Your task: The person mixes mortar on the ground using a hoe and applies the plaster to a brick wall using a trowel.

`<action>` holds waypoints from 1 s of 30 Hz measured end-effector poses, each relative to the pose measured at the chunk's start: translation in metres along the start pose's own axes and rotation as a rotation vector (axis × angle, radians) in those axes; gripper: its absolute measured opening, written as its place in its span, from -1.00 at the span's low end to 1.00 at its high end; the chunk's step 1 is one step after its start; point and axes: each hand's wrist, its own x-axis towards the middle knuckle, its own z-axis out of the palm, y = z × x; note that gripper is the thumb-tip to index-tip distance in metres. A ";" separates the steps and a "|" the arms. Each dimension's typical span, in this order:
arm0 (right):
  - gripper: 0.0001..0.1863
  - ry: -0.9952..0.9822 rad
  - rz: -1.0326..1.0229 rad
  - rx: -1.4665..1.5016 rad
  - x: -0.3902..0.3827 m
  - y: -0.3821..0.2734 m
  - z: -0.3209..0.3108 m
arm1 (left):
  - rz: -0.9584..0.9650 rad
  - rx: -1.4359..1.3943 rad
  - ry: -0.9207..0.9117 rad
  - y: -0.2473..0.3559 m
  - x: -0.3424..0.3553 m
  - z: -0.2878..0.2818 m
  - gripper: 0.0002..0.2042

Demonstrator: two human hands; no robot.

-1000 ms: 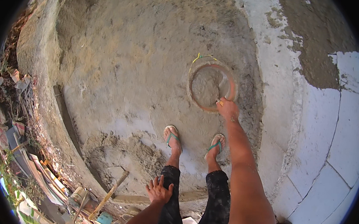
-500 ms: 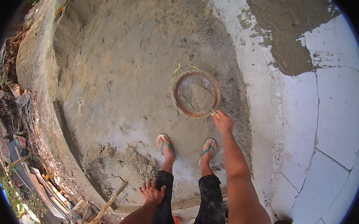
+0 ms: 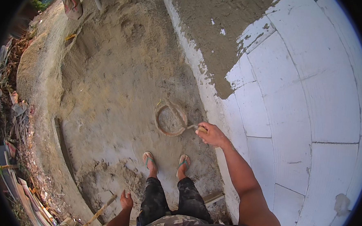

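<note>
In my right hand point(image 3: 212, 135) is a trowel point(image 3: 176, 114), its wooden handle gripped and its long narrow blade lying across or just above a round bucket point(image 3: 157, 120); which of the two I cannot tell. Grey mortar crusts the bucket's rim, and more mortar point(image 3: 168, 122) shows inside. The bucket stands on the ground a little beyond my feet. Beside my left leg hangs my left hand point(image 3: 126, 200), open and holding nothing.
A white block wall point(image 3: 288, 90) rises on the right, its far part coated in grey mortar point(image 3: 209, 32). Loose mortar point(image 3: 108, 174) and a wooden-handled tool point(image 3: 100, 211) lie at lower left. A sack point(image 3: 72, 7) stands at far left, and debris point(image 3: 33, 199) lines the left edge.
My right hand has raised the trowel, whose blade now shows over the bucket. My left hand has come off my thigh to its left. The view has turned toward the wall.
</note>
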 end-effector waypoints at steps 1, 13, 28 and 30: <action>-0.57 -0.020 -0.017 0.021 -0.001 -0.013 -0.017 | -0.015 -0.014 0.019 0.000 0.000 -0.012 -0.46; -0.50 0.885 -0.248 -0.125 -0.057 -0.033 -0.064 | 0.168 0.028 -0.069 0.055 0.051 0.017 -0.51; -0.64 0.317 0.229 -1.096 0.334 0.312 0.194 | 0.164 0.503 -0.529 0.100 0.084 0.118 -0.18; -0.60 0.241 0.123 -0.946 0.330 0.309 0.222 | 0.106 0.517 -0.527 0.087 0.086 0.109 -0.17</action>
